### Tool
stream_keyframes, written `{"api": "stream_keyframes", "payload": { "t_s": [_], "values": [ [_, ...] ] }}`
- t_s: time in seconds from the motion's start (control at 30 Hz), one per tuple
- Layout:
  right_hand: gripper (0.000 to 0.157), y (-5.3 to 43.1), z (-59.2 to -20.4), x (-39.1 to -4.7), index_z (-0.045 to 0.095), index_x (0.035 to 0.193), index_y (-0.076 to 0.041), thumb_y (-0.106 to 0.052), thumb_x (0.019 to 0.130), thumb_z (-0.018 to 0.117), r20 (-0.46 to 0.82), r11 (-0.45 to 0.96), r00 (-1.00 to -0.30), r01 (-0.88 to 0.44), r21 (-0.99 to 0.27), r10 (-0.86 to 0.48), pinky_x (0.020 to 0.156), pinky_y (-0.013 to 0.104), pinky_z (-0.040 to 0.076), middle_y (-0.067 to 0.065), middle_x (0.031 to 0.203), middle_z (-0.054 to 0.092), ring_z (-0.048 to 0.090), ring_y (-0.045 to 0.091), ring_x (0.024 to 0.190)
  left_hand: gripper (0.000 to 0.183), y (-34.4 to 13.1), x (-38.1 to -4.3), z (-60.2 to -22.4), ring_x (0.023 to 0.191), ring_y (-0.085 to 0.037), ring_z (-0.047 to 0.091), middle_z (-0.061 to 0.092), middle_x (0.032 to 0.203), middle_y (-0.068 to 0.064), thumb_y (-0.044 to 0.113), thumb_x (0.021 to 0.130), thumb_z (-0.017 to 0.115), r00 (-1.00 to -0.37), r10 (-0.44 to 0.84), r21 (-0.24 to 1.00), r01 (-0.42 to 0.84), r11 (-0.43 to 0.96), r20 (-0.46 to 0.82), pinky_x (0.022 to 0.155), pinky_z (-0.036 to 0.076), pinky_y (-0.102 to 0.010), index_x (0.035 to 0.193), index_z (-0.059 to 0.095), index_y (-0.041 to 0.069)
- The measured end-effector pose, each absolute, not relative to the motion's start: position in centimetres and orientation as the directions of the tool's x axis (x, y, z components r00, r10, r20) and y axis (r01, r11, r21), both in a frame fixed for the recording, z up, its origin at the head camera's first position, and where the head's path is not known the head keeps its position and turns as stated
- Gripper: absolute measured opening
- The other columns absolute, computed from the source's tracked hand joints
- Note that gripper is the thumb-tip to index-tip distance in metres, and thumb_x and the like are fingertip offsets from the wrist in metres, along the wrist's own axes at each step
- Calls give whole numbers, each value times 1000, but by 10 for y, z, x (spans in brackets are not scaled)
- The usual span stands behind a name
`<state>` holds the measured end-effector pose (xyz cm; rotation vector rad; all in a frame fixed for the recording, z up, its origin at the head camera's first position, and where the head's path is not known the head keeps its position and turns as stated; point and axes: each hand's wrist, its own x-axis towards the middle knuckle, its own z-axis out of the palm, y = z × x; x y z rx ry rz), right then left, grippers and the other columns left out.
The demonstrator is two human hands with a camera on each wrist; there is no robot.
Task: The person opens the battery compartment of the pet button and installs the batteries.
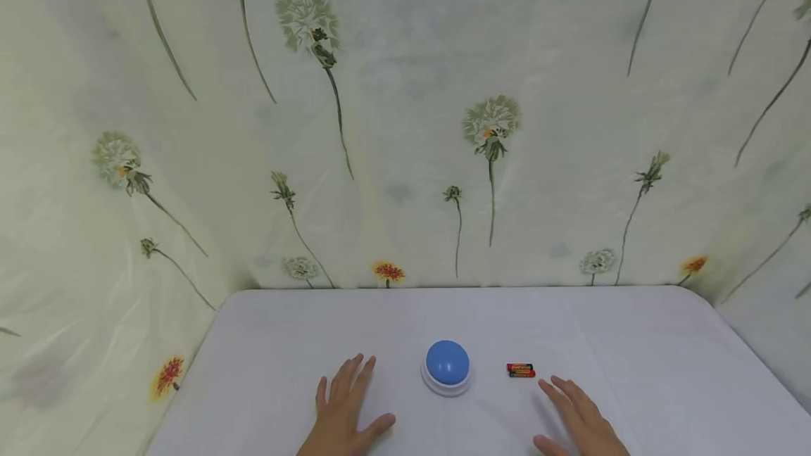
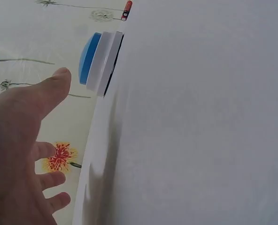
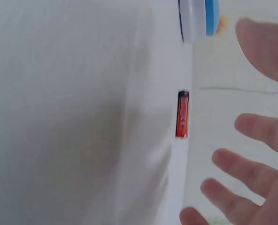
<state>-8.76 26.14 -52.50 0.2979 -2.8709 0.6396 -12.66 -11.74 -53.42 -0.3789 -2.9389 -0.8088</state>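
A round push light or button with a blue dome and white base [image 1: 447,364] sits on the white table between the two hands. To its right lie two small red and black batteries [image 1: 521,370], side by side. My left hand [image 1: 342,414] hovers left of the blue dome, fingers spread and holding nothing; in the left wrist view its thumb [image 2: 59,86] points toward the white base [image 2: 101,63]. My right hand [image 1: 579,417] is just right of and nearer than the batteries, its fingers extended. In the right wrist view a battery [image 3: 182,115] lies beyond the fingertips [image 3: 221,157].
A white cloth covers the table [image 1: 285,329], whose far edge has rounded corners. Behind it and along both sides hangs a pale curtain [image 1: 405,125] printed with dandelions and orange flowers.
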Motion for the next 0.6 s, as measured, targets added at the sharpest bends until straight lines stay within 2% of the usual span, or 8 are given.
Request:
{"api": "stream_keyframes", "payload": {
  "t_s": [0.1, 0.23, 0.3, 0.43, 0.6],
  "values": [
    [66, 251, -516, -86, 44, 138, -16, -47, 84, 65, 182, 864, -970, -229, -449, -163, 84, 50, 48, 5, 134, 50, 51, 30, 118, 83, -114, -131, -531, 137, -28, 31, 36, 149, -7, 62, 82, 58, -955, 241, 540, 295, 788, 170, 100, 16, -70, 148, 31, 20],
    [67, 240, -505, -87, 43, 139, -14, -49, 86, 62, 21, 824, -984, -158, -543, -175, 83, 33, 50, 4, 133, 52, 55, 27, 115, 83, -107, -136, -531, 136, -28, 34, 39, 147, -6, 58, 82, 62, -943, 271, 588, 334, 737, 196, 100, 21, -70, 147, 32, 17],
    [68, 236, -502, -89, 42, 140, -14, -51, 86, 61, -61, 802, -982, -111, -587, -180, 82, 29, 49, 5, 134, 51, 54, 28, 115, 84, -103, -140, -531, 135, -28, 34, 39, 148, -5, 56, 81, 64, -941, 277, 613, 338, 714, 196, 102, 23, -66, 147, 31, 17],
    [70, 230, -501, -92, 40, 141, -16, -54, 86, 59, -177, 773, -969, -22, -634, -173, 79, 28, 49, 7, 135, 49, 54, 27, 114, 87, -94, -148, -531, 135, -27, 36, 39, 148, -4, 53, 78, 69, -940, 285, 668, 334, 666, 185, 106, 23, -60, 148, 30, 17],
    [73, 222, -500, -91, 41, 141, -18, -56, 83, 61, -204, 765, -967, 16, -644, -151, 79, 24, 48, 3, 133, 50, 53, 22, 112, 90, -83, -159, -534, 133, -23, 38, 41, 147, 0, 55, 75, 72, -939, 282, 685, 338, 646, 196, 106, 20, -61, 147, 31, 21]
  ]
}}
